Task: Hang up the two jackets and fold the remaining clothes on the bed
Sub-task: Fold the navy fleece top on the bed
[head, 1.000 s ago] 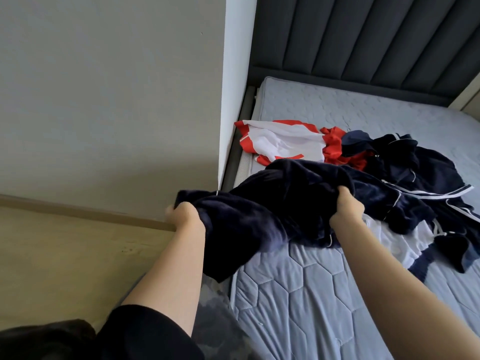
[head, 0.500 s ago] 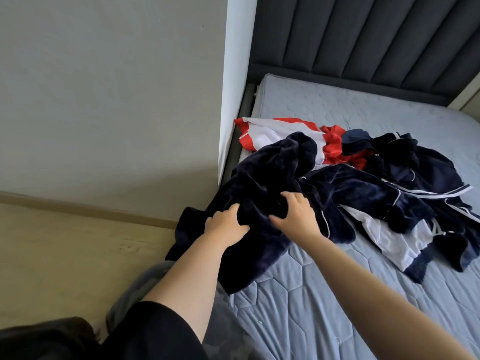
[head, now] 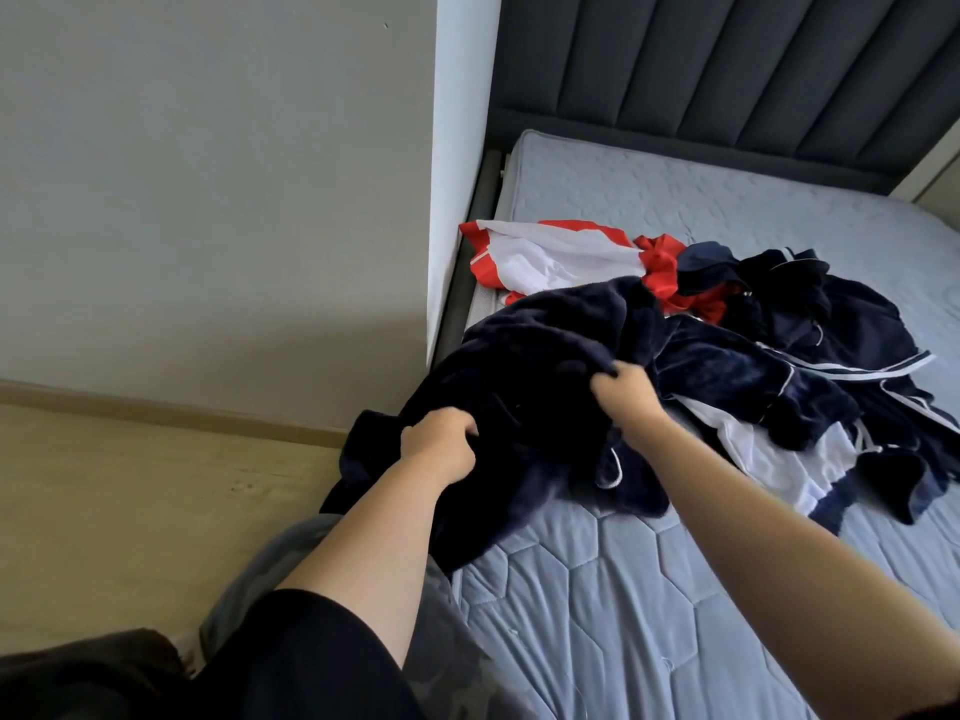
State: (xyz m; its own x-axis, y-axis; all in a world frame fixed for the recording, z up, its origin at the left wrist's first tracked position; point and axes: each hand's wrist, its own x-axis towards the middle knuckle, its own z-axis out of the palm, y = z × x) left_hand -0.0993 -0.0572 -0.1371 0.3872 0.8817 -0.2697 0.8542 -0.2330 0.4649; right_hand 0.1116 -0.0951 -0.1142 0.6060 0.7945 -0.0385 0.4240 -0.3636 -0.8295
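I see the left hand [head: 441, 446] with its fingers curled into the dark navy jacket [head: 524, 387], so that grip is closed on the fabric near the left edge of the bed [head: 623, 615]. The right hand [head: 626, 394] also has its grip closed on the same jacket, with a bunched fold pinched between thumb and fingers, farther in from that edge. The jacket lies crumpled across the left edge of the bed; its lower part hangs over the side toward the floor [head: 130, 511]. A thin white piping line shows on the jacket just below the right wrist.

Beyond the jacket, toward the headboard [head: 727, 70], a red and white garment [head: 556, 257] lies flat near the left edge. To its right, a pile of navy clothes with white stripes [head: 831, 335] is spread over the middle of the bed, touching the jacket. A white and navy piece [head: 779, 465] lies under that pile, nearer to me.

A wall [head: 208, 200] stands just beside the left edge of the bed.
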